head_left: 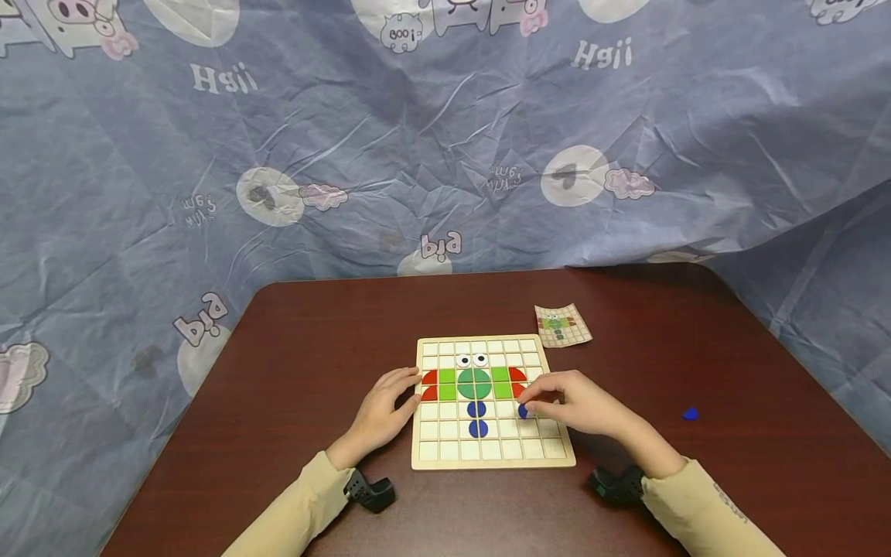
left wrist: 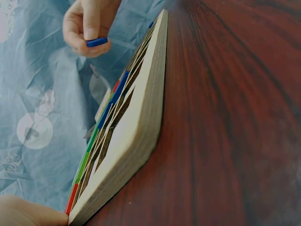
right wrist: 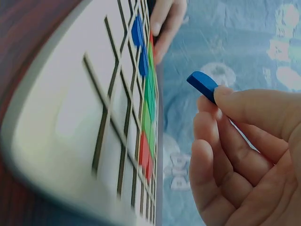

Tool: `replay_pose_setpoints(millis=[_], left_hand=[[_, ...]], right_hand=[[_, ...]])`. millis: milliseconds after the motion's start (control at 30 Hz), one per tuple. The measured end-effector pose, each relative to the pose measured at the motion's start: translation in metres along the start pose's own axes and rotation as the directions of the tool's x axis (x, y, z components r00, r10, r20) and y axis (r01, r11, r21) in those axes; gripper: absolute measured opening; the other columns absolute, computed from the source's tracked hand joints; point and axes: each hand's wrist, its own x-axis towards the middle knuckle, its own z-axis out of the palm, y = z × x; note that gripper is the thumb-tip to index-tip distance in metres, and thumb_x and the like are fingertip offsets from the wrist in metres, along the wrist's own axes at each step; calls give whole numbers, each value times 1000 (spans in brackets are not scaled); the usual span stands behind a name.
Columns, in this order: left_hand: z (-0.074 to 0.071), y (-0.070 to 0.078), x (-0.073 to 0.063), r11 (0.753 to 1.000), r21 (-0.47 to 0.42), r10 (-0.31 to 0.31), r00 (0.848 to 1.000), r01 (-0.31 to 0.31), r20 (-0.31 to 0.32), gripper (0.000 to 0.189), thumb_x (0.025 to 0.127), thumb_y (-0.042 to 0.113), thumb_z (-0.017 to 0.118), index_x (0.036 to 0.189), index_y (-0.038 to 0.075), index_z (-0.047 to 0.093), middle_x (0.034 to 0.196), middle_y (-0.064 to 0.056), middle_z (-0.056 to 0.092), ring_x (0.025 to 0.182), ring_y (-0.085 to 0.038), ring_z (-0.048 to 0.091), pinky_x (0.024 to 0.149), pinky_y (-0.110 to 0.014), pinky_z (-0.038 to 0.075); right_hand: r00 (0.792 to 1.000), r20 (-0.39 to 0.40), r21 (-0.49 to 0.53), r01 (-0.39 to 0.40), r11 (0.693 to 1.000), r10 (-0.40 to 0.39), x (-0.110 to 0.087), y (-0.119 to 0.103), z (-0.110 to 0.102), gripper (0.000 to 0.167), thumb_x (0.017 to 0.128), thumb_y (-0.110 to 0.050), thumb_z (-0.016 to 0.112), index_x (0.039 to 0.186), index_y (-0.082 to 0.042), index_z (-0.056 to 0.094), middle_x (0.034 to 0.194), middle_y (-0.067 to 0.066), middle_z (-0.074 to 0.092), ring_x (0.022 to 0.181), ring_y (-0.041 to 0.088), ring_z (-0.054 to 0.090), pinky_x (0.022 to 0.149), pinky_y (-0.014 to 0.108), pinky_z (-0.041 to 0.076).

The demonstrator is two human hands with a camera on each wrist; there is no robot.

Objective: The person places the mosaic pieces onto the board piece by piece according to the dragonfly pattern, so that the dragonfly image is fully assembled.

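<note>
My right hand (head_left: 578, 398) pinches a blue tile (right wrist: 203, 85) with one rounded edge between thumb and fingertips. It is held up over the right part of a pale wooden grid board (head_left: 428, 467). My left hand (head_left: 379, 410) rests at the board's left edge, fingers loosely extended, fingertips at the rim. On the board lie two white eye tiles (head_left: 472, 360), a green circle (head_left: 474, 384) in quarters and light green squares (head_left: 448, 384). Red rounded tiles (head_left: 429, 392) lie at both sides, and two blue circles (head_left: 477, 428) run down the middle.
A small card (head_left: 578, 335) printed with a similar gridded figure lies behind the board's right corner. One loose blue tile (head_left: 691, 414) is on the dark wooden table (head_left: 334, 325) at the right. A printed blue-grey cloth (head_left: 418, 139) hangs behind the table.
</note>
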Motion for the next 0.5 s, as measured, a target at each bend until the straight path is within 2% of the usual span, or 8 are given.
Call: replay_pose_setpoints(millis=[267,500], left_hand=[[1,0,1,1000,4,-7,1000,7,-6,35,94,18,57,125,3,60,134,-12,51,128,-27,41,103,-48,36],[0,-1,1,1000,1,-8,1000,8,-4,35,94,18,57,126,3,60,135,-11,51,129,-27,41,103,-48,36]], right_hand=[[998,67,-1,4,1000,-3,18,-16,18,11,88,-11,66,97,-10,73,91,-8,68,80,4,60,69,25,52],[994,113,8,14,1000,-15,31,-24,32,10,89,-11,65,95,-10,73,91,-1,70,79,3,61,70,24,53]])
